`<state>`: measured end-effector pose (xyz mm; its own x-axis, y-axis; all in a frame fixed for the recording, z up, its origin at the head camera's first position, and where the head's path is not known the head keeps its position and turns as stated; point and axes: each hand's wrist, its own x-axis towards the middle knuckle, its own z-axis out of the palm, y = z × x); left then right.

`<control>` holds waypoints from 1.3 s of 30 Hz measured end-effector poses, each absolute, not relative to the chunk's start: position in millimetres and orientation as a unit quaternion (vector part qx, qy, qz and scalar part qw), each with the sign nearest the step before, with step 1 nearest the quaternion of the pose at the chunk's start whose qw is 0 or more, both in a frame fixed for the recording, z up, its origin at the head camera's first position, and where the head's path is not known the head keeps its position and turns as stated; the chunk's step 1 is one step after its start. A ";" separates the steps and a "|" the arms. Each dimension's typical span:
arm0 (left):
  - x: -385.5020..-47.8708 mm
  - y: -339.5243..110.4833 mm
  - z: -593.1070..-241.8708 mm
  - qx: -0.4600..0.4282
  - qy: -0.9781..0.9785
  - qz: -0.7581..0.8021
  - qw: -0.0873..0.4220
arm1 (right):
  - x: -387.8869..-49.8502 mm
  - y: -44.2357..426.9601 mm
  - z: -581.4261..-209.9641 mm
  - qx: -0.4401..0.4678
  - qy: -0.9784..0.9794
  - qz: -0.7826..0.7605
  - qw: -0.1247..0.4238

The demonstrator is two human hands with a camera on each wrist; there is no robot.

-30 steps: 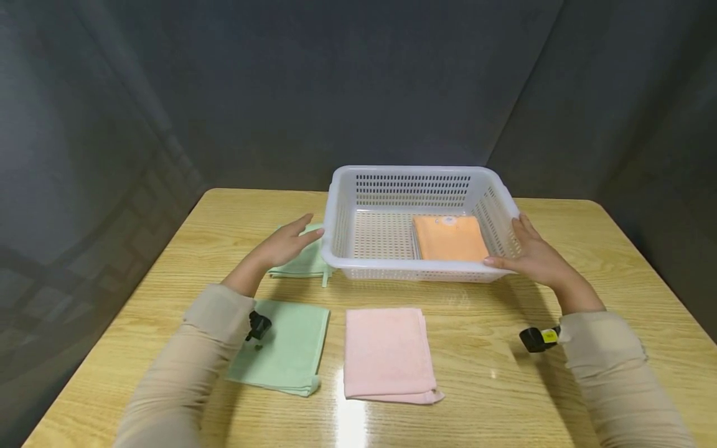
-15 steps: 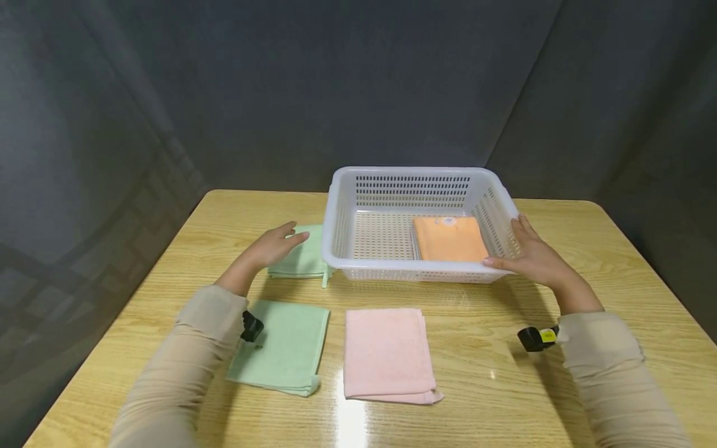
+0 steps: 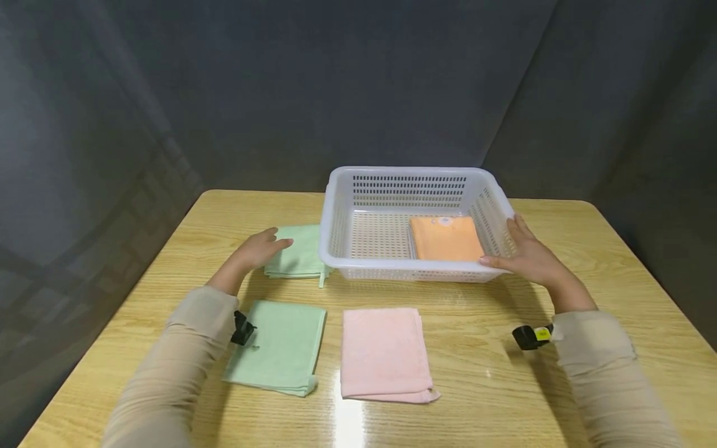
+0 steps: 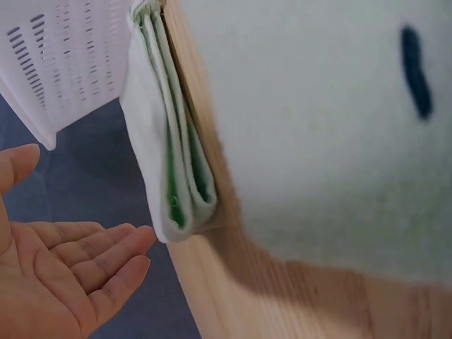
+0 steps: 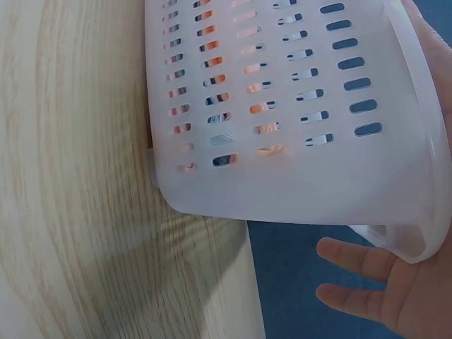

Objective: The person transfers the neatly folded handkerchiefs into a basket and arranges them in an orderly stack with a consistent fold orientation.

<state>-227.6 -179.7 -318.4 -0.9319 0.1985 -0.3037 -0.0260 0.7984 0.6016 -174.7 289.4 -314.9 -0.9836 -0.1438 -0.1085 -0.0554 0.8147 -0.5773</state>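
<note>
A white plastic basket [image 3: 400,265] with slotted walls stands at the back of the table, holding a folded orange towel [image 3: 448,241] on its right side. My right hand [image 3: 529,258] grips the basket's right front corner, thumb over the rim; in the right wrist view some fingers [image 5: 353,302] extend past the rim's underside. Left of the basket lies a folded green towel [image 3: 304,252], partly hidden by it. My left hand [image 3: 253,251] is beside that towel, holding nothing. In the left wrist view its fingers [image 4: 106,265] are spread close to the towel's folded edge [image 4: 152,141].
A second folded green towel [image 3: 285,348] lies in front, partly beneath my left forearm in view. To its right is a folded pink towel [image 3: 386,354]. Dark curtains [image 3: 358,87] surround the wooden table [image 3: 476,386]. Each wrist wears a small black camera [image 3: 526,337].
My left hand has moved left and slightly down, away from the basket's left rim to the green towel's left side. The right hand stays at the basket's corner.
</note>
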 end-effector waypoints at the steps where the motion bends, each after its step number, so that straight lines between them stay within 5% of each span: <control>1: -227.3 -180.8 -318.7 0.042 0.931 0.315 0.179 | -174.8 289.1 -314.8 -0.053 0.949 -0.301 0.074; 39: -242.6 -201.8 -351.2 -0.071 0.862 0.455 0.212 | -176.0 289.4 -316.6 -0.043 0.948 -0.307 0.072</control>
<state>-242.6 -201.8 -351.2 -0.9002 0.0709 -0.4297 -0.3148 0.5761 0.7544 -176.0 289.4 -316.6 -0.9859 -0.1265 -0.1094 -0.0383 0.8075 -0.5886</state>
